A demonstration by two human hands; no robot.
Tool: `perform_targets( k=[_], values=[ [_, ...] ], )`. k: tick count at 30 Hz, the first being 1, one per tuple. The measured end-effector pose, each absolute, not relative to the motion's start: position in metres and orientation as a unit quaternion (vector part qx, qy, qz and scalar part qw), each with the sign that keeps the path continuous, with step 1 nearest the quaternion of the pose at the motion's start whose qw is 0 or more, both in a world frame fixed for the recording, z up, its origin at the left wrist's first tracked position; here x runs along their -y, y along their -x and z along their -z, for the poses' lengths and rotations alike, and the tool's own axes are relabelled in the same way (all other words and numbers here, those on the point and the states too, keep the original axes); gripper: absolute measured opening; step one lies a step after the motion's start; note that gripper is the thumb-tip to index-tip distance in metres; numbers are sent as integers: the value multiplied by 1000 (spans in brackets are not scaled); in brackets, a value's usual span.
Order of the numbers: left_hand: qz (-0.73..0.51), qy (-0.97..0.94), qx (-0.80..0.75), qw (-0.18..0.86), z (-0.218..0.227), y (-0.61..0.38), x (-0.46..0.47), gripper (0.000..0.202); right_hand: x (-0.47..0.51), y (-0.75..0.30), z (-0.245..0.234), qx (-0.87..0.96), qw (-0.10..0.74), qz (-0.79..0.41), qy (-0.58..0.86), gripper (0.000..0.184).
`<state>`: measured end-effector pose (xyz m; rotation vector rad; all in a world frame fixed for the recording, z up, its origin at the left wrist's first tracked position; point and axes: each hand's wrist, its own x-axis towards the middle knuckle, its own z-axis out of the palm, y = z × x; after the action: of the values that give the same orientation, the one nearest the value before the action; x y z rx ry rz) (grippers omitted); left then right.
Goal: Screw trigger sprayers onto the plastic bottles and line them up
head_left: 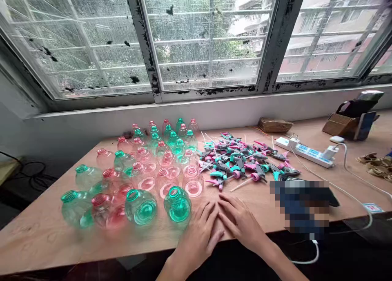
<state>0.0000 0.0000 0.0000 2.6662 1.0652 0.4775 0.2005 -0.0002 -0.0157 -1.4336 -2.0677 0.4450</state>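
You were in what looked like a workshop: before you, a wooden worktable (39,244) bore rows of translucent pink and green bottles (177,207), a heap of trigger sprayers (240,164) and 1 power strip (309,152), beneath grimy windows (190,40).

At lower centre of the frame, the left hand (202,228) and right hand (243,223) are bare, with slim fingers (226,224); narrow wrists (262,246) lead into slender, bare forearms (283,261) at the bottom edge.

Bottles (146,160): transparent, green and pink, open-necked; they stood upright in a group.
Sprayers (237,163): pink, teal and grey; they lay heaped loosely beside the bottles.
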Motion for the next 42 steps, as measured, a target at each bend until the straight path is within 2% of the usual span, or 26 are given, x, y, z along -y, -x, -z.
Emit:
perform_targets(
  k=[5, 8, 11, 13, 16, 19, 23, 27, 31, 34, 38, 42],
  values=[
    [-185, -919, -329, 118, -7, 2, 1, 50, 5, -203, 16, 778, 294, -163, 531, 37],
    [-291, -914, -268, 86, -17, 9, 8, 43, 4, -203, 14, 778, 296, -155, 532, 37],
    [-427, -875, -228, 20, -35, 21, 14, 47, 4, -203, 11, 777, 293, -153, 536, 34],
    [-522, -801, -292, -39, -48, 29, 15, 56, 4, -203, 9, 775, 287, -160, 539, 33],
    [-602, -685, -408, -41, -60, 41, 7, 70, 4, -204, 6, 773, 281, -172, 543, 33],
    [-580, -677, -451, 47, -57, 50, -2, 71, 4, -205, 5, 773, 277, -178, 543, 33],
    [-512, -774, -351, 128, -48, 57, -4, 71, 4, -205, 4, 775, 275, -180, 540, 33],
    [-414, -848, -316, 95, -43, 48, 1, 68, 3, -205, 5, 777, 274, -181, 538, 33],
    [-417, -878, -231, 53, -31, 27, 4, 70, 3, -205, 5, 777, 277, -179, 536, 34],
    [-410, -875, -258, 14, -25, 20, 3, 65, 4, -205, 6, 774, 282, -182, 537, 33],
    [-474, -801, -360, 56, -30, 29, 0, 55, 5, -204, 7, 759, 305, -202, 539, 33],
    [-457, -816, -343, 84, -34, 36, -3, 46, -11, -202, 1, 723, 370, -147, 565, 43]
  ],
)
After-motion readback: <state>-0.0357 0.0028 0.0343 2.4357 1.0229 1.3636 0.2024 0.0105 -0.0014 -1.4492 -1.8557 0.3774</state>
